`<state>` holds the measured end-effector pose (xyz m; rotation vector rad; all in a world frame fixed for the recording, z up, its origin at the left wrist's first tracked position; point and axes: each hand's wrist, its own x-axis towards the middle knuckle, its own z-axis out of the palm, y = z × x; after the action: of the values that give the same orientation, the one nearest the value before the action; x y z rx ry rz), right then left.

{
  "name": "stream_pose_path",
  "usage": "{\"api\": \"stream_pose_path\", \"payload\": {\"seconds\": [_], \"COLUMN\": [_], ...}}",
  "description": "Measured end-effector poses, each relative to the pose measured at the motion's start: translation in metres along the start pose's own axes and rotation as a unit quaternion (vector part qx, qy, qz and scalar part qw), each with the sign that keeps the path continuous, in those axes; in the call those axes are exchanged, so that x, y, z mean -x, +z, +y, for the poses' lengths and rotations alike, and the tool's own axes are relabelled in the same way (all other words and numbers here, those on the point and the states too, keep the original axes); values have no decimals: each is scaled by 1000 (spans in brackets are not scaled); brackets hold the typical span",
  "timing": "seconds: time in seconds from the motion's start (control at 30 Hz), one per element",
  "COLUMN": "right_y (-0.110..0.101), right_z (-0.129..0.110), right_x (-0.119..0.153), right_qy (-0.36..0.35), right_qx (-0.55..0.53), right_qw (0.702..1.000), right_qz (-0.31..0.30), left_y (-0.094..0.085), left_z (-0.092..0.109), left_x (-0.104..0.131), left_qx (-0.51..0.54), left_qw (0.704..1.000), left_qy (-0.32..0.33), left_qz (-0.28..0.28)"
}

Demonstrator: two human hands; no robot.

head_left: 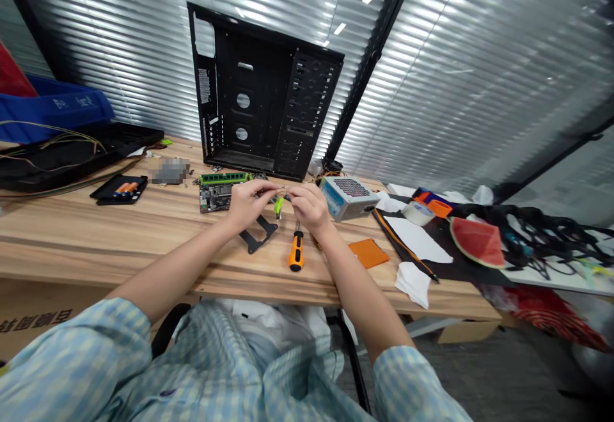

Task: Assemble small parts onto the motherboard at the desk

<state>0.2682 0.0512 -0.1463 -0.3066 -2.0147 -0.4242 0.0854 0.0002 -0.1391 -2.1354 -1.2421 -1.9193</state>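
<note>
Silvery metal (pixel 281 188), small and slim, is pinched by the fingertips of left hand (pixel 247 204) and right hand (pixel 311 207).

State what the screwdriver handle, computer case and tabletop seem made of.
Screwdriver handle: probably plastic, its orange and black parts smoothly moulded. Computer case: likely sheet metal, painted black, judging by thin edges and cutouts. Tabletop: wood or wood-look laminate, smooth, with streaked grain.

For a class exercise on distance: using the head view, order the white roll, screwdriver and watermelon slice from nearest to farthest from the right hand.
1. Screwdriver, just below the right hand in view.
2. White roll, to the right.
3. Watermelon slice, farther right.
</note>
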Motion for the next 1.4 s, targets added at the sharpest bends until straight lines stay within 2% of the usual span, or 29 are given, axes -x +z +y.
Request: {"api": "stream_pose_path", "payload": {"seconds": [0.17, 0.33, 0.43, 0.67, 0.87, 0.97, 1.07, 1.2, 1.4], "right_y": [-1, 0, 4, 7, 5, 4, 2, 3, 17], "right_z": [5, 7, 7, 5, 2, 2, 1, 0, 1], "right_x": [0, -2, -1, -3, -5, -6, -8, -7, 0], "right_qy": [-98, -111, -108, -34, 28, 62, 129, 248, 348], "right_qx": [57, 73, 60, -17, -49, -79, -122, -241, -420], "right_qw": [994, 989, 988, 991, 983, 980, 972, 932, 837], "right_qz": [-3, -63, -88, -126, -173, -174, -152, -107, -44], "left_y": [0, -1, -1, -1, 3, 4, 4, 3, 0], "left_z": [-1, 2, 6, 7, 0, -1, -1, -3, -3], "left_x": [-1, -2, -1, -1, 2, 4, 4, 4, 1], "left_qx": [-32, -55, -52, -56, -79, -87, -86, -64, -14], "left_qw": [998, 992, 989, 985, 984, 983, 983, 985, 986], "left_qy": [-31, -37, -52, -87, -80, -76, -65, -54, -87], "left_qz": [-47, -111, -128, -135, -137, -144, -149, -153, -140]}}
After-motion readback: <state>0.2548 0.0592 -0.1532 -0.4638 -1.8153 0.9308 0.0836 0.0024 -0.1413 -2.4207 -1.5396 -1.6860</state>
